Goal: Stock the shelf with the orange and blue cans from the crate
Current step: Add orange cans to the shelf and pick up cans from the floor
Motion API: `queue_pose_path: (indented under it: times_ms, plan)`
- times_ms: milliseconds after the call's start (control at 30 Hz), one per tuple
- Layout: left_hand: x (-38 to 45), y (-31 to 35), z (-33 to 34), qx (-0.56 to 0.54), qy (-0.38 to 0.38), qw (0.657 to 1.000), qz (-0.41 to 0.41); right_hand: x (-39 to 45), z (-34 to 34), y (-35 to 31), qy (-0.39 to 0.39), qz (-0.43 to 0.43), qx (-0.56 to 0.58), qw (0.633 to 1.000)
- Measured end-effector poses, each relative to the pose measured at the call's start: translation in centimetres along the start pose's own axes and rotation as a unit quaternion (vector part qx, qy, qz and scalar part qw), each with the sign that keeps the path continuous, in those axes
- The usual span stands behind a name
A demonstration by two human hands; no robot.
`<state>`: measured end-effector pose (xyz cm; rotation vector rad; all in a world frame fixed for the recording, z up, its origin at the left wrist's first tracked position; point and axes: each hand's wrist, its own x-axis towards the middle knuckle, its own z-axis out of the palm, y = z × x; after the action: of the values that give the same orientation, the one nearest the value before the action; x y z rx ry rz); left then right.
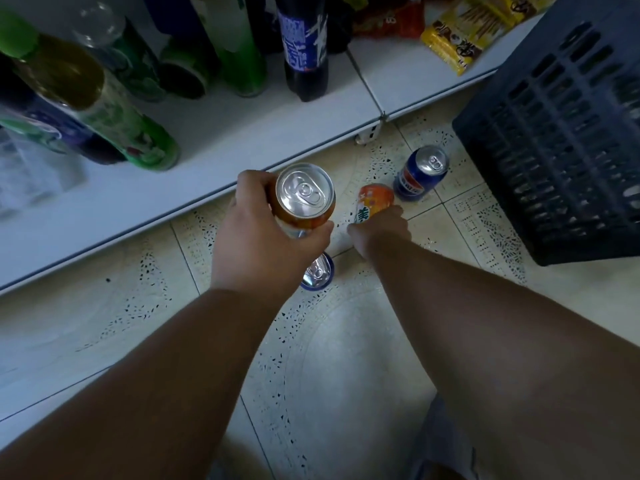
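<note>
Gripped in the left hand point(263, 233), fingers curled round its side, was an upright orange can point(304, 199), lifted above the floor just in front of the shelf edge point(194, 199). Partly hidden beneath that hand, a blue can point(319, 274) stood on the tiled floor point(346, 341). The right hand point(379, 233) reached lower and closed on a second orange can point(374, 201), which lay tilted at floor level; how its fingers lay could not be fully made out. Just beyond it a second blue can point(420, 174) stood upright on the tiles. To the right stood the dark blue crate point(554, 140), its inside not visible. Farther back, the white shelf carried green bottles point(138, 109), a dark cola bottle point(304, 46) and yellow snack packets point(460, 32).
</note>
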<state>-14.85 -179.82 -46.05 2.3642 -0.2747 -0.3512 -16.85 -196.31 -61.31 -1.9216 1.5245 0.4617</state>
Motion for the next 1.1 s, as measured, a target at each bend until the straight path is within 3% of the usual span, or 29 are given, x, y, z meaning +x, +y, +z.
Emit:
queue_pose_path:
  times_ms: [200, 467, 700, 867, 1100]
  plan:
    - [-2.8, 6.2, -6.2, 0.007, -0.017, 0.999, -0.028, -9.3, -9.1, 0.8, -0.014, -0.104, -0.03, 0.994]
    - [-9.8, 24.9, -23.2, 0.031, -0.067, 0.996, -0.041, -31.9, -34.6, -0.1, 0.018, -0.21, 0.066, 0.975]
    - [-14.5, 39.4, -34.8, 0.03, -0.118, 0.992, 0.032, -48.7, -55.5, 0.0, 0.088, -0.234, 0.143, 0.958]
    - [-16.0, 47.7, -37.3, -0.002, -0.117, 0.987, 0.11, -54.3, -64.5, -0.1, 0.15, -0.271, 0.221, 0.925]
    - [-15.8, 59.8, -33.7, -0.12, -0.088, 0.974, 0.172, -52.4, -77.4, -0.1, 0.186, -0.318, 0.264, 0.891]
